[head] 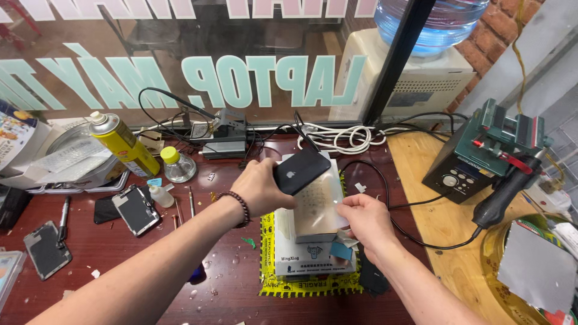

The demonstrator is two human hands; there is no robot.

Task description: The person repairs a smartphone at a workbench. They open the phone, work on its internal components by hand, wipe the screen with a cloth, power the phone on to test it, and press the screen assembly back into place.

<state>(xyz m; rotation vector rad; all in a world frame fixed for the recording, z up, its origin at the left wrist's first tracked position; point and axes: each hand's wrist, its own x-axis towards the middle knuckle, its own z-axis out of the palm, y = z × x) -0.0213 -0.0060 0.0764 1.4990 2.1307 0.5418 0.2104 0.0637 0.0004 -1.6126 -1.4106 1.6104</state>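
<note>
My left hand (260,188), with a dark bead bracelet on its wrist, holds a black phone (301,170) back side up, tilted above a white box-shaped machine (301,256). On top of that machine lies a pale flat plate (322,207). My right hand (364,221) pinches the plate's right edge, the fingers touching it. A bit of blue film (342,251) sits just below the right hand. The machine stands on a yellow and black mat (268,283).
On the red-brown table lie phone screens (136,209) (47,249), a yellow spray can (123,144), a small glass bottle (177,165) and hand tools. A green hot-air station (481,150) with its black handle stands on the wooden top at right. White cables (343,139) coil by the window.
</note>
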